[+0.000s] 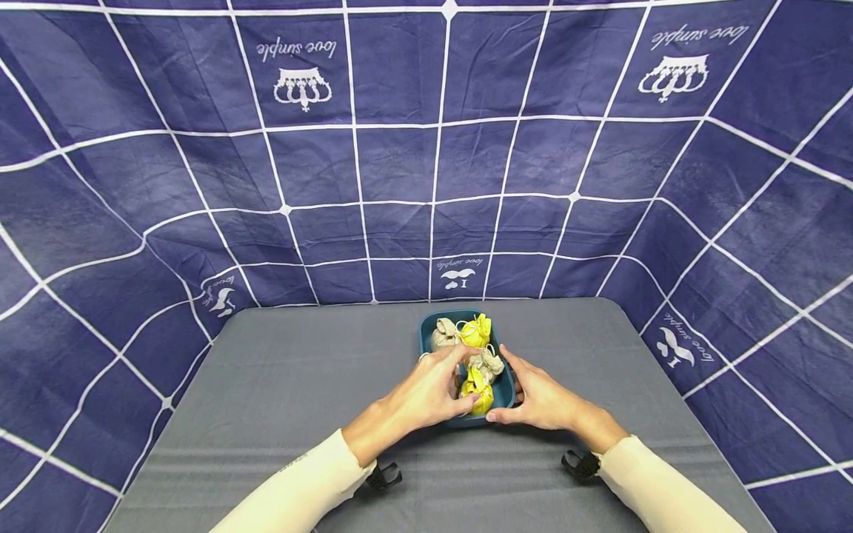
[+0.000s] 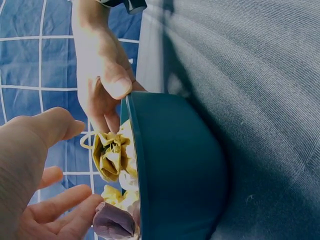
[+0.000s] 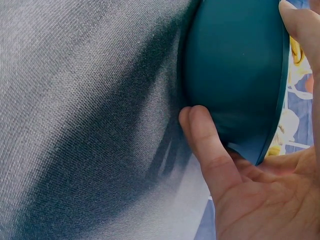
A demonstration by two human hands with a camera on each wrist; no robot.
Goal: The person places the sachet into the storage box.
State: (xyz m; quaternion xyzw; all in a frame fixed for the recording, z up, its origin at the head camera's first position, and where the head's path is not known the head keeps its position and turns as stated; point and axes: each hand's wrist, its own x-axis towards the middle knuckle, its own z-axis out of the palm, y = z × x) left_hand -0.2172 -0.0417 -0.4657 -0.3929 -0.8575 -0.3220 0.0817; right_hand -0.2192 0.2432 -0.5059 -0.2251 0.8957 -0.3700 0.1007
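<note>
A teal tray (image 1: 423, 334) sits on the grey table and holds several small drawstring pouches. Two lie at its far end, a beige one (image 1: 444, 334) and a yellow one (image 1: 476, 330). Nearer me are another beige pouch (image 1: 491, 363) and a yellow pouch (image 1: 478, 391). My left hand (image 1: 469, 377) reaches over the tray with loosely spread fingers on either side of the near yellow pouch (image 2: 112, 155), not clearly pinching it. My right hand (image 1: 508, 385) grips the tray's right side, thumb (image 3: 207, 150) against the outer wall (image 3: 235, 65) and fingers over the rim.
The grey tabletop (image 1: 280, 385) stretches wide to the left and right of the tray. A dark blue cloth with white grid lines (image 1: 400, 163) hangs behind and around the table. Both forearms wear cream sleeves (image 1: 300, 481).
</note>
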